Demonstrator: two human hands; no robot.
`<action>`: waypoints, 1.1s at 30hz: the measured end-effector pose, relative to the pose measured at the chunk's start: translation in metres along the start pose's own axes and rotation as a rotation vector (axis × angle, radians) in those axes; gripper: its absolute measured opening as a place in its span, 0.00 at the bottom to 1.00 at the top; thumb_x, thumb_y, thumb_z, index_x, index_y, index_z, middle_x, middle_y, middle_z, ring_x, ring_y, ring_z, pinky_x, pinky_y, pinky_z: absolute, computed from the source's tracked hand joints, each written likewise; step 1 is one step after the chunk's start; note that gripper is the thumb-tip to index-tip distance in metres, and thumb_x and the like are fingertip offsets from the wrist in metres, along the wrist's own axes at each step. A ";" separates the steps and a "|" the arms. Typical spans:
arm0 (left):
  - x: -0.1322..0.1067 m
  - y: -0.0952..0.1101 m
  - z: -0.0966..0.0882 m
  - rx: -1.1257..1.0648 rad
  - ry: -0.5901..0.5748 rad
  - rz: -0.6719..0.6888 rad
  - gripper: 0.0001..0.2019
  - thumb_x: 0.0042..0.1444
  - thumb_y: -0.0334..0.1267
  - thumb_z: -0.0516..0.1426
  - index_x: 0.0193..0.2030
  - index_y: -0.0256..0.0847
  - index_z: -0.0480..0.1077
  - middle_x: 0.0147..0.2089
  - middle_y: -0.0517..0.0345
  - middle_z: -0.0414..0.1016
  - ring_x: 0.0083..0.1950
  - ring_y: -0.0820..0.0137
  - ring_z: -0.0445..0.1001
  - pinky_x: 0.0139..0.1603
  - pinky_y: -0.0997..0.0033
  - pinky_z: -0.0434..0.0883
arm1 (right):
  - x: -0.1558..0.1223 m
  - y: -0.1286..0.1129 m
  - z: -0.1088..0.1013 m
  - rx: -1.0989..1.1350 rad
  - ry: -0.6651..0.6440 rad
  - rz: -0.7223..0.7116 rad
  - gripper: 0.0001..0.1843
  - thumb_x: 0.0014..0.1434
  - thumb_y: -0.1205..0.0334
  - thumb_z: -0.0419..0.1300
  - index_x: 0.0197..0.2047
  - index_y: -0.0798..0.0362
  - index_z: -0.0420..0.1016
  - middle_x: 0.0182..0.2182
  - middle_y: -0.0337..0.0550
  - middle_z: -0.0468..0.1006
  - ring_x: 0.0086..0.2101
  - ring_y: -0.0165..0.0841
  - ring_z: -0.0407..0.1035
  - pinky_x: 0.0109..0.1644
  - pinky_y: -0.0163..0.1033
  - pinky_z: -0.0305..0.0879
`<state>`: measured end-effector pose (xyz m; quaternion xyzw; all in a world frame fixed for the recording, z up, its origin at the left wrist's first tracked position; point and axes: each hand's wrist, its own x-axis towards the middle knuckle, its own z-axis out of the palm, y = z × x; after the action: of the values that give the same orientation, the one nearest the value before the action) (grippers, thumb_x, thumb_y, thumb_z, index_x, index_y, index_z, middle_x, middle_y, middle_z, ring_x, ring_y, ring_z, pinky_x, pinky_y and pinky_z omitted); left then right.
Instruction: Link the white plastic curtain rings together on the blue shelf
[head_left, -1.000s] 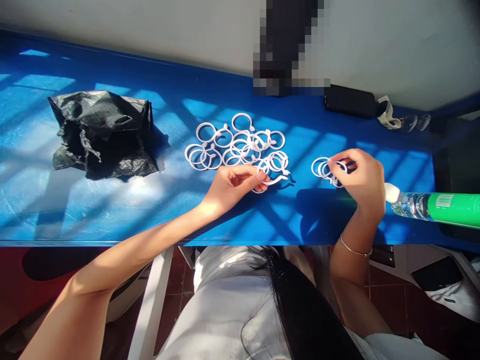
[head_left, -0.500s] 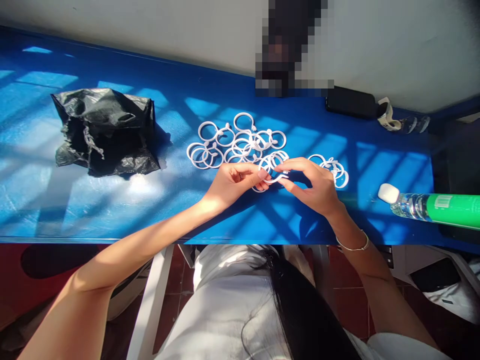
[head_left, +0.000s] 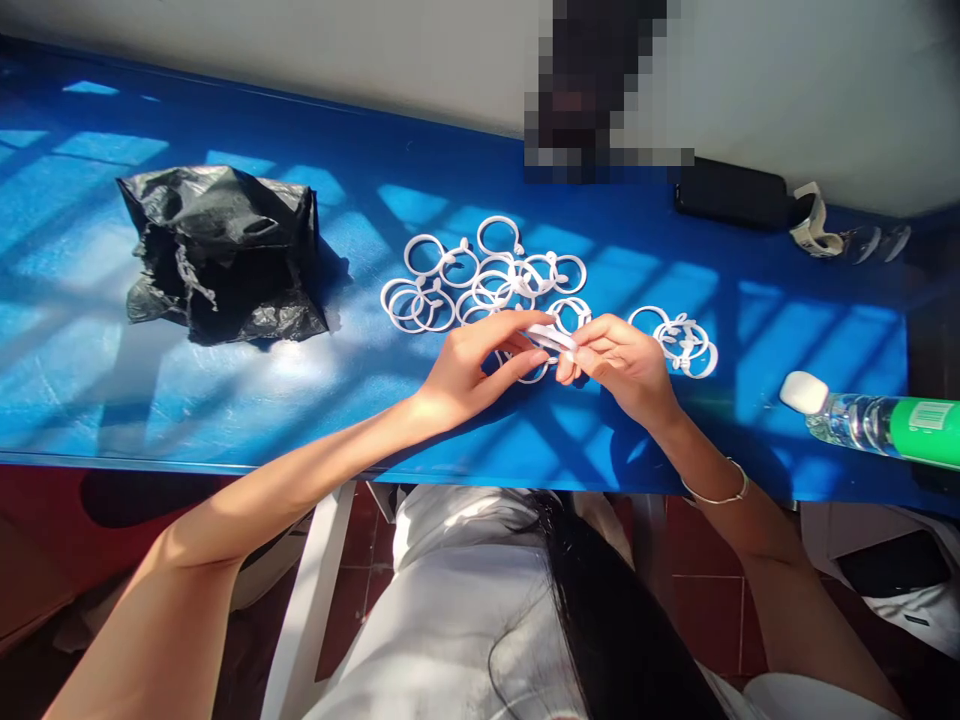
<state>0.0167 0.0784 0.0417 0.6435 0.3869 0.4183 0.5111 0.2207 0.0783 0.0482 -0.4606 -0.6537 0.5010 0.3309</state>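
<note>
A white plastic curtain ring point(head_left: 553, 336) is held between my two hands, tilted so that it shows nearly edge-on. My left hand point(head_left: 469, 368) grips its left side between thumb and fingers. At its right end, my right hand point(head_left: 631, 365) pinches it with closed fingertips. Just beyond my hands lies a loose pile of similar white rings point(head_left: 514, 272) with small tabs, some overlapping. Part of that pile is hidden behind my left hand. A smaller cluster of white rings point(head_left: 684, 342) rests to the right of my right hand.
A torn black plastic bag point(head_left: 232, 220) stands on the blue table point(head_left: 360, 400) at the left. A bottle with a green label point(head_left: 926, 425) lies at the right. Toward the back right are a black phone point(head_left: 731, 193) and a pale strap-like item point(head_left: 814, 225).
The ring in my hands has turned from nearly face-on, with a gap showing, to nearly edge-on. My right fingers have closed in on its right end. The camera view has shifted slightly.
</note>
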 end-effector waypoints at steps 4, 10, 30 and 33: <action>0.001 0.001 -0.002 0.032 -0.021 -0.090 0.18 0.61 0.50 0.54 0.36 0.37 0.76 0.29 0.56 0.78 0.28 0.72 0.75 0.31 0.75 0.72 | -0.001 0.004 0.003 0.034 0.001 0.016 0.14 0.64 0.50 0.55 0.44 0.51 0.70 0.25 0.37 0.78 0.25 0.32 0.74 0.31 0.38 0.74; 0.003 0.001 -0.003 -0.076 0.010 -0.218 0.19 0.58 0.52 0.56 0.33 0.36 0.76 0.26 0.57 0.77 0.24 0.73 0.73 0.27 0.74 0.72 | -0.004 0.014 0.007 -0.046 0.091 -0.046 0.15 0.58 0.52 0.62 0.46 0.48 0.70 0.37 0.40 0.79 0.34 0.34 0.77 0.39 0.40 0.76; 0.000 -0.005 -0.003 0.080 0.002 -0.034 0.28 0.49 0.42 0.66 0.57 0.39 0.67 0.41 0.52 0.76 0.34 0.71 0.75 0.39 0.69 0.75 | -0.002 0.017 0.010 -0.292 0.287 -0.130 0.06 0.59 0.55 0.63 0.39 0.45 0.76 0.36 0.41 0.81 0.38 0.37 0.76 0.44 0.44 0.76; 0.000 -0.007 -0.003 0.138 0.024 0.002 0.25 0.50 0.41 0.66 0.55 0.39 0.69 0.41 0.52 0.76 0.35 0.70 0.75 0.40 0.68 0.75 | -0.003 0.018 0.010 -0.285 0.273 -0.131 0.06 0.59 0.55 0.62 0.39 0.45 0.76 0.37 0.41 0.80 0.40 0.38 0.76 0.45 0.44 0.75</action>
<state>0.0137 0.0809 0.0355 0.6727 0.4203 0.3985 0.4605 0.2173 0.0735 0.0278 -0.5229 -0.6955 0.3138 0.3800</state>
